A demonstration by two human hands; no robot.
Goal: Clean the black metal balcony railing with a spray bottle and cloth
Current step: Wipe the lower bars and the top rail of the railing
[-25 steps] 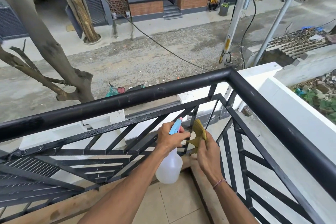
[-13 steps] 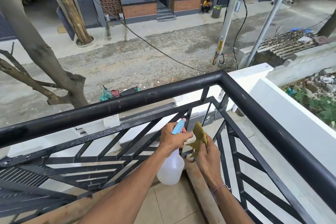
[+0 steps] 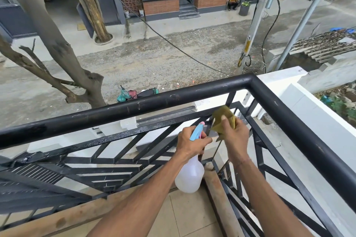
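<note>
The black metal railing runs across the view and turns a corner at the upper right, with slanted bars below its round top rail. My left hand grips the neck of a white spray bottle with a blue and pink trigger head, just inside the bars. My right hand holds an olive-yellow cloth and presses it against the upper inner bars near the corner. The bar to the left of the cloth looks wet and glossy.
A tiled balcony floor with a brown ledge lies below the railing. A white parapet wall runs outside on the right. Far below are a gravel street, a tree trunk, a pole and a seated person.
My right hand has lifted the cloth from the lower bars up to the upper bars near the corner. My left hand with the bottle has stayed about where it was.
</note>
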